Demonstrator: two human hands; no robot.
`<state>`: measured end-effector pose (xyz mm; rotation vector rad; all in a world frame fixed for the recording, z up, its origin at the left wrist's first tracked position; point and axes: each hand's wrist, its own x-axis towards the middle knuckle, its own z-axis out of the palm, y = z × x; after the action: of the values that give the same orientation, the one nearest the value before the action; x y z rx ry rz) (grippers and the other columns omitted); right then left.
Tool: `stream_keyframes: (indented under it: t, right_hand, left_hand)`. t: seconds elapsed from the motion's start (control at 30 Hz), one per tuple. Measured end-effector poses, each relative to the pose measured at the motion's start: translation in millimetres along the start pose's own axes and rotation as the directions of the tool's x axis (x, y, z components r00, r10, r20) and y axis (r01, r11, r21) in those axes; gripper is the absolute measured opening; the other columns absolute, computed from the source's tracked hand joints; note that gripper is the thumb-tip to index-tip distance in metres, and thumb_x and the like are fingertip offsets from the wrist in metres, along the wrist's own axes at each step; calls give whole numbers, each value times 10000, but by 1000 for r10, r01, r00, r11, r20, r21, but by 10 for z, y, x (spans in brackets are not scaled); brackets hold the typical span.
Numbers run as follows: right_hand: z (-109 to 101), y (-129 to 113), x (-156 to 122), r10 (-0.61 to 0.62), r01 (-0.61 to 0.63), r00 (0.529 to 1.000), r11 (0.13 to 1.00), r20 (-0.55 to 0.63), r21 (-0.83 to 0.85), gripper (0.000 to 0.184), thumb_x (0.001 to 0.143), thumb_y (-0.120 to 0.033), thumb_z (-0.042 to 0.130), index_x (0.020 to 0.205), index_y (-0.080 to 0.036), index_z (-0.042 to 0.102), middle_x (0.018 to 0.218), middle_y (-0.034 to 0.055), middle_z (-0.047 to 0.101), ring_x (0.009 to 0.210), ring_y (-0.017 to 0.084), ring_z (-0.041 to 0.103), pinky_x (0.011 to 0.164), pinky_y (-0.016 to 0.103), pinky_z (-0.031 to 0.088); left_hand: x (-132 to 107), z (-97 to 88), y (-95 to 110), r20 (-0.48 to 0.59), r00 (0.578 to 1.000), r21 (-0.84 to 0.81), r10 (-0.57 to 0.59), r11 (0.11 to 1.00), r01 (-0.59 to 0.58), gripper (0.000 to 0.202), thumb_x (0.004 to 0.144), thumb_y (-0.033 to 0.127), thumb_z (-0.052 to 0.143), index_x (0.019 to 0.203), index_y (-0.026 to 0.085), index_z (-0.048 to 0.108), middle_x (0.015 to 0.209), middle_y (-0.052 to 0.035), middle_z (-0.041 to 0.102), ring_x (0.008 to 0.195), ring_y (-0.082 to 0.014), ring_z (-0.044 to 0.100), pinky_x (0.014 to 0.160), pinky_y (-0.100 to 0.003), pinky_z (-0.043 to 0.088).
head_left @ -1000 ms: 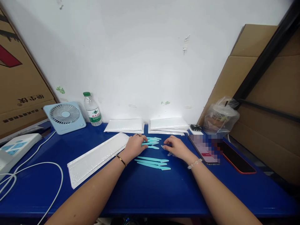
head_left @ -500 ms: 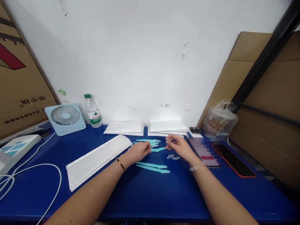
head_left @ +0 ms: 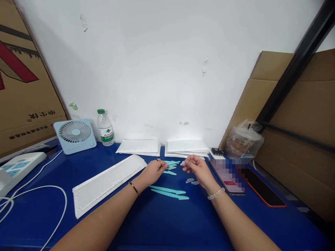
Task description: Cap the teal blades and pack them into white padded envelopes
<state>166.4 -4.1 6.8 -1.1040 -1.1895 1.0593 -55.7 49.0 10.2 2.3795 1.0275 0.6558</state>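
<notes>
My left hand is closed in a pinch on a teal eyebrow razor, its thin end pointing toward my other hand. My right hand pinches a small clear blade cap close to that end; whether the two touch is hard to tell. Behind and beneath my left fingers lie several more teal razors, partly covered. Nearer to me, two razors rest side by side on the blue table. Two loose clear caps lie below my right hand.
A long white padded envelope lies at left. Two stacks of white envelopes sit by the wall. Further left are a fan, a bottle and a cable. Phones and a bagged cup stand right.
My right hand has drawn the clear cap to the left. The razor between my hands now shows a thin end instead of its wider part. The view has tilted up slightly.
</notes>
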Motion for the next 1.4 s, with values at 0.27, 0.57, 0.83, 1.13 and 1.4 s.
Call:
stream_keyframes:
  t: [0.27, 0.57, 0.83, 1.13, 1.4]
  right_hand:
    - [11, 9, 7, -30, 31, 998, 999, -50, 15, 275, 700, -389, 716, 775, -172, 564, 700, 32, 678, 596, 141, 632, 539, 229, 427]
    - [-7, 0, 14, -30, 35, 996, 998, -87, 58, 296, 710, -416, 721, 778, -142, 631, 683, 44, 679, 573, 136, 631, 531, 231, 458]
    - [115, 43, -19, 19, -17, 999, 999, -34, 51, 332, 727, -459, 696, 718, -147, 583, 643, 38, 669, 528, 140, 636, 481, 220, 453]
    - [32, 49, 6, 23, 18, 995, 920, 99, -392, 317, 788, -495, 586, 807, -180, 609, 719, 25, 643, 559, 119, 590, 523, 237, 458]
    - [-304, -26, -55, 127, 173, 945, 585, 300, -792, 108, 678, -272, 699, 701, -186, 638, 802, 28, 604, 655, 136, 566, 569, 237, 440]
  left_hand:
    - [-14, 10, -24, -45, 998, -1, -36, 999, 36, 285, 848, 349, 514, 1041, 211, 673, 954, -57, 629, 900, -199, 569, 820, -283, 430]
    - [-19, -15, 8, -48, 998, 27, -47, 998, 48, 295, 866, 328, 498, 1073, 200, 665, 945, -57, 629, 909, -193, 575, 820, -280, 440]
    - [-22, -3, 35, -65, 997, 32, -29, 999, 31, 263, 854, 306, 532, 1055, 211, 672, 938, -45, 626, 904, -188, 566, 826, -282, 436]
    - [-19, 60, -8, 11, 1000, 162, 4, 987, -5, 323, 888, 307, 476, 1156, 215, 630, 970, -64, 600, 942, -191, 549, 836, -280, 432]
    - [-82, -66, 82, 120, 991, 218, 64, 972, -89, 374, 710, 430, 683, 1035, 249, 647, 1010, -40, 587, 974, -221, 534, 818, -305, 411]
